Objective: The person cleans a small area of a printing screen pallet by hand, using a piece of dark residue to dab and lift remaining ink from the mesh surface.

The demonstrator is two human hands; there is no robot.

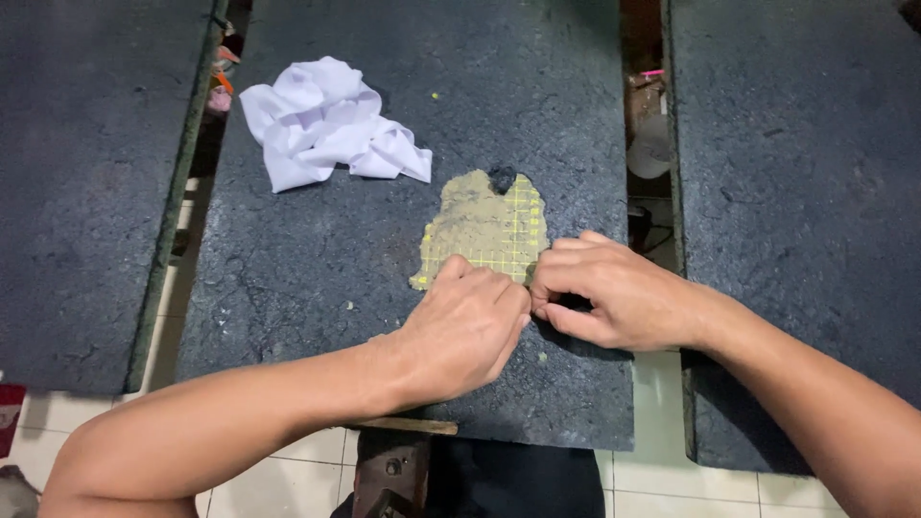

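A ragged patch of yellow-green gridded material [484, 228] shows on the dark rough-coated board [317, 278] in the middle. A small dark lump sits at the patch's top edge. My left hand [465, 326] rests knuckles up at the patch's lower edge, fingers curled onto the board surface. My right hand [604, 293] is beside it, fingertips pinched at the patch's lower right edge where the dark coating meets it. The two hands touch each other. What is under the fingertips is hidden.
A crumpled white cloth [326, 120] lies on the board at the upper left. Similar dark boards stand at the left [86, 192] and right [806, 192], with gaps between them showing clutter below. White floor tiles [652, 480] are underneath.
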